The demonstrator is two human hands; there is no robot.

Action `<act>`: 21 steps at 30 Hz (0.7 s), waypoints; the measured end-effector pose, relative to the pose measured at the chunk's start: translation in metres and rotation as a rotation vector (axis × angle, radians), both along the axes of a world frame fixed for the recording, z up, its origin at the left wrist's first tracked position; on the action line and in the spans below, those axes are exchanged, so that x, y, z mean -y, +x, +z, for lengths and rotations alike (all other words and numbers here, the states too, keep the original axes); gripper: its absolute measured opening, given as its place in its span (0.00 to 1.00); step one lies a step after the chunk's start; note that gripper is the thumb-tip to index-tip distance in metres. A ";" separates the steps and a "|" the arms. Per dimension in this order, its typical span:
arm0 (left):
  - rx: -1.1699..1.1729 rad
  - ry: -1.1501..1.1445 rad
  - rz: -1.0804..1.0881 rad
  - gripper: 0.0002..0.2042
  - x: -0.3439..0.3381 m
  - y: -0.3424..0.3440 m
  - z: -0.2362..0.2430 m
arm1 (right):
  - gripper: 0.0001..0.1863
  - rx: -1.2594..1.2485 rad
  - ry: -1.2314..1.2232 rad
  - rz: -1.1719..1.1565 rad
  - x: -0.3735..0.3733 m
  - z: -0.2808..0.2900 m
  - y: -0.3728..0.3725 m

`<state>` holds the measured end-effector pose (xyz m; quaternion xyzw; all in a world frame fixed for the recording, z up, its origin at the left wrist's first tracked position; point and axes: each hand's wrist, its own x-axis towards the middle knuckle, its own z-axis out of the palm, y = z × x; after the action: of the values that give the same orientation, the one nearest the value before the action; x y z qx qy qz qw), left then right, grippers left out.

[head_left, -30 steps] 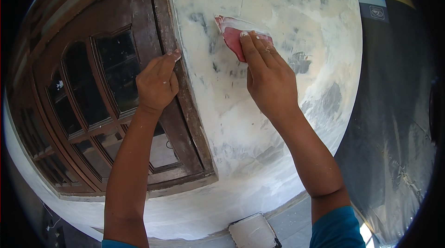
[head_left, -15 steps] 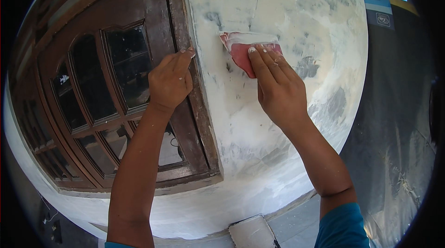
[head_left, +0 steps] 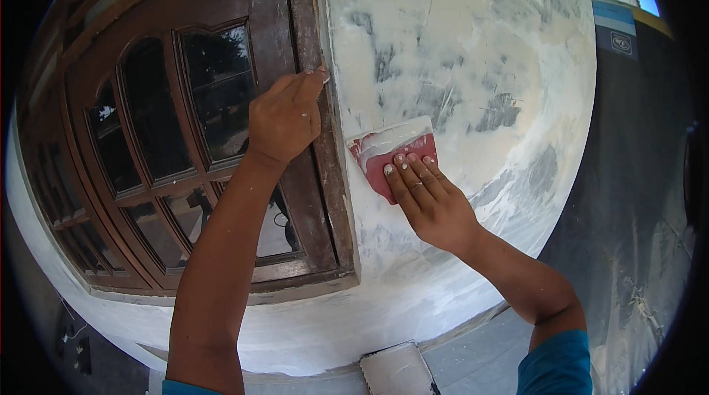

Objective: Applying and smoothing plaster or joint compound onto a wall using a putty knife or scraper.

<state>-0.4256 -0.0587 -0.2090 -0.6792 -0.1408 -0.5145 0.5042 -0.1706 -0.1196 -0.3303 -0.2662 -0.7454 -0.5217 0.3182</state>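
My right hand (head_left: pixel 436 207) presses a red putty spreader (head_left: pixel 375 166) against the patchy white wall (head_left: pixel 473 33), fingers laid across its face. White filler coats the spreader's upper edge, and specks of it dot my fingertips. The wall shows grey patches and pale smears around the tool. Up and to the left, my left hand (head_left: pixel 284 118) is closed with its fingertips at the edge of the brown wooden window frame (head_left: pixel 341 225). Something whitish shows at those fingertips, too small to make out.
Brown window panels with dark glass panes (head_left: pixel 151 114) fill the left side. Below, a pale, smeared rectangular board (head_left: pixel 399 371) lies on the grey floor (head_left: pixel 473 351). A dark sheet (head_left: pixel 628 196) hangs to the right of the wall.
My right hand has drawn the spreader down the wall, closer to the window frame's lower part. My left hand remains at the frame's edge. The view has shifted slightly.
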 end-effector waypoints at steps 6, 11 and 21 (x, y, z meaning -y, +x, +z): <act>0.003 0.009 0.056 0.20 -0.002 -0.004 -0.001 | 0.23 -0.170 0.100 0.073 0.023 0.077 -0.004; 0.005 0.001 0.085 0.20 -0.001 -0.003 -0.001 | 0.23 -0.211 0.124 0.050 -0.007 0.084 -0.015; 0.031 -0.035 0.123 0.19 0.004 0.000 -0.006 | 0.20 -0.211 -0.143 0.158 0.036 -0.019 -0.011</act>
<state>-0.4257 -0.0632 -0.2145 -0.6700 -0.1993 -0.4904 0.5205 -0.1821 -0.1556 -0.3488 -0.2821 -0.7618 -0.4095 0.4152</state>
